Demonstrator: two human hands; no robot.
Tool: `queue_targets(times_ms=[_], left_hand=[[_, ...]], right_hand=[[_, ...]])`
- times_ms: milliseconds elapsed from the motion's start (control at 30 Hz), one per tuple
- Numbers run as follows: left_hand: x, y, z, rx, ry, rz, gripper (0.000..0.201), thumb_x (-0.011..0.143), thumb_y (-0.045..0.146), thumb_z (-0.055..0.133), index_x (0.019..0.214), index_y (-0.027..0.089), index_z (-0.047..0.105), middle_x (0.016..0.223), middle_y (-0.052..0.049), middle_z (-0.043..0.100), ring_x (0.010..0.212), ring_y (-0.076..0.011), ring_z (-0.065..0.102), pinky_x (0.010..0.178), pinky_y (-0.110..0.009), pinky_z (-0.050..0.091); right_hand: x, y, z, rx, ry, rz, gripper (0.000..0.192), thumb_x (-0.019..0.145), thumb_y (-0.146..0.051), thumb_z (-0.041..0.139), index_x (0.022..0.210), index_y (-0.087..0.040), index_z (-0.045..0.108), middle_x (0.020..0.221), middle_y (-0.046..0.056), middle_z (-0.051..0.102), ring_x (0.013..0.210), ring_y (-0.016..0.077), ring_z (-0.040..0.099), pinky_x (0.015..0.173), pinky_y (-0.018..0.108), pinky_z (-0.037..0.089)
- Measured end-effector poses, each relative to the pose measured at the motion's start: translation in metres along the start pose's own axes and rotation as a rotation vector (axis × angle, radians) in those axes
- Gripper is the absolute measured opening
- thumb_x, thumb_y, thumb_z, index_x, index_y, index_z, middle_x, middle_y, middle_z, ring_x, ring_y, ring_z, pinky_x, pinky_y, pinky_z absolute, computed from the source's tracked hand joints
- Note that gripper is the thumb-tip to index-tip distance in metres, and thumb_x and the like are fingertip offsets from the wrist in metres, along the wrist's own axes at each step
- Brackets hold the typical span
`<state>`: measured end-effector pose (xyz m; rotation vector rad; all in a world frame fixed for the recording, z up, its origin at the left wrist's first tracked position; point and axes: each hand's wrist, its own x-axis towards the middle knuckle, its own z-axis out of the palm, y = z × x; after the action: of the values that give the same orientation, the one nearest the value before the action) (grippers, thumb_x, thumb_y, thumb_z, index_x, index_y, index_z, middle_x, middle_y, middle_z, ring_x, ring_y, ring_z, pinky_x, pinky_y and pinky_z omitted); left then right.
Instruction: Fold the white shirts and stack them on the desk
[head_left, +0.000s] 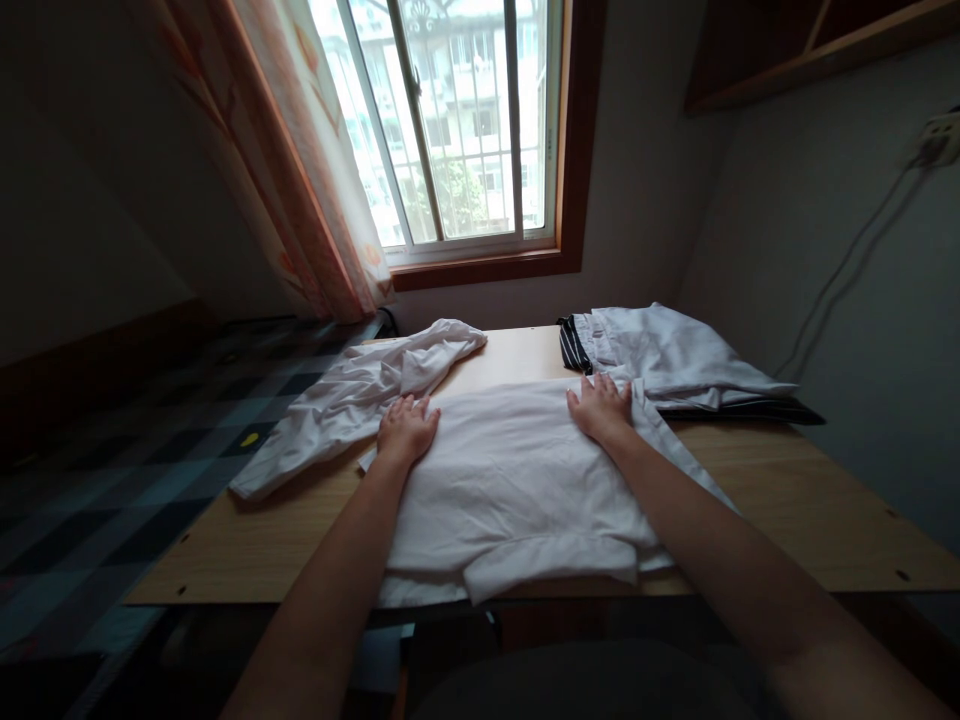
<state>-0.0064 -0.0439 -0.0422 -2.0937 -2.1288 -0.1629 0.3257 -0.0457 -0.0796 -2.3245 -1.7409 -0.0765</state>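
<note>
A white garment (510, 480) lies spread on the wooden table in front of me, with a folded-over edge along its near side. On its far left corner rests my left hand (407, 428), palm down with the fingers stretched out. My right hand (602, 405) lies flat on the garment's far right part, fingers spread. What kind of garment it is, I cannot tell. To the left of my left hand, a crumpled white garment (367, 395) stretches diagonally across the table's left side.
Folded white clothing (667, 350) lies over dark striped cloth (574, 345) at the table's back right. A checked bed cover (90, 480) borders the wooden table (795, 500) on the left. Beyond are a window (465, 130) and curtain (292, 150); a cable (847, 265) hangs on the right wall.
</note>
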Motion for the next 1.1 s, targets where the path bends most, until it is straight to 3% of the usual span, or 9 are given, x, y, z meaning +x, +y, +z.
queue_targets(times_ms=[200, 567, 700, 800, 867, 1000, 1100], left_hand=[[-0.002, -0.004, 0.001, -0.005, 0.048, 0.009, 0.054, 0.098, 0.040, 0.034, 0.139, 0.014, 0.056, 0.150, -0.014, 0.048, 0.141, -0.0277, 0.039, 0.117, -0.039, 0.029], [0.001, -0.012, -0.002, 0.000, -0.099, 0.010, 0.059, 0.100, 0.048, 0.028, 0.150, 0.020, 0.042, 0.157, -0.012, 0.039, 0.145, -0.0276, 0.034, 0.118, -0.042, 0.026], [-0.006, -0.006, -0.008, 0.040, 0.034, -0.018, 0.050, 0.099, 0.038, 0.035, 0.138, 0.014, 0.056, 0.147, -0.016, 0.051, 0.138, -0.0299, 0.042, 0.115, -0.043, 0.030], [-0.011, 0.008, -0.019, 0.105, 0.173, 0.027, 0.042, 0.097, 0.020, 0.033, 0.122, 0.013, 0.066, 0.139, -0.017, 0.058, 0.136, -0.0304, 0.043, 0.117, -0.046, 0.026], [-0.017, 0.025, -0.029, 0.113, 0.189, 0.090, 0.043, 0.095, 0.015, 0.033, 0.122, 0.013, 0.066, 0.142, -0.015, 0.055, 0.138, -0.0296, 0.041, 0.119, -0.046, 0.022], [-0.045, 0.072, -0.038, -0.032, 0.144, 0.222, 0.047, 0.099, 0.034, 0.037, 0.138, 0.017, 0.056, 0.149, -0.011, 0.050, 0.140, -0.0276, 0.039, 0.119, -0.045, 0.025], [-0.077, 0.099, -0.029, -0.131, -0.021, 0.303, 0.056, 0.099, 0.051, 0.032, 0.149, 0.027, 0.043, 0.158, -0.007, 0.037, 0.147, -0.0311, 0.028, 0.119, -0.056, 0.022]], right_hand=[[-0.002, 0.000, 0.001, -0.002, 0.022, -0.004, 0.061, 0.100, -0.045, 0.027, 0.147, -0.012, 0.045, 0.156, 0.017, 0.037, 0.145, 0.0299, 0.029, 0.117, 0.058, 0.008], [-0.001, 0.001, 0.000, 0.009, 0.015, -0.001, 0.061, 0.099, -0.046, 0.027, 0.147, -0.012, 0.045, 0.156, 0.016, 0.037, 0.145, 0.0298, 0.029, 0.118, 0.057, 0.007], [-0.002, 0.000, 0.002, 0.005, 0.033, -0.007, 0.062, 0.099, -0.045, 0.026, 0.147, -0.012, 0.045, 0.156, 0.017, 0.037, 0.145, 0.0305, 0.029, 0.117, 0.058, 0.007], [-0.003, -0.001, 0.003, 0.001, 0.040, -0.001, 0.061, 0.099, -0.045, 0.026, 0.146, -0.011, 0.046, 0.155, 0.018, 0.038, 0.145, 0.0308, 0.029, 0.117, 0.059, 0.006], [-0.003, -0.001, 0.003, 0.001, 0.041, 0.002, 0.061, 0.099, -0.045, 0.027, 0.146, -0.012, 0.046, 0.155, 0.018, 0.038, 0.145, 0.0304, 0.029, 0.117, 0.058, 0.007], [-0.003, -0.001, 0.004, 0.006, 0.052, -0.002, 0.060, 0.099, -0.045, 0.028, 0.145, -0.012, 0.047, 0.154, 0.016, 0.040, 0.144, 0.0302, 0.030, 0.117, 0.058, 0.007], [-0.003, -0.001, 0.004, 0.007, 0.045, -0.002, 0.060, 0.099, -0.045, 0.027, 0.145, -0.012, 0.047, 0.154, 0.017, 0.039, 0.144, 0.0304, 0.029, 0.117, 0.059, 0.006]])
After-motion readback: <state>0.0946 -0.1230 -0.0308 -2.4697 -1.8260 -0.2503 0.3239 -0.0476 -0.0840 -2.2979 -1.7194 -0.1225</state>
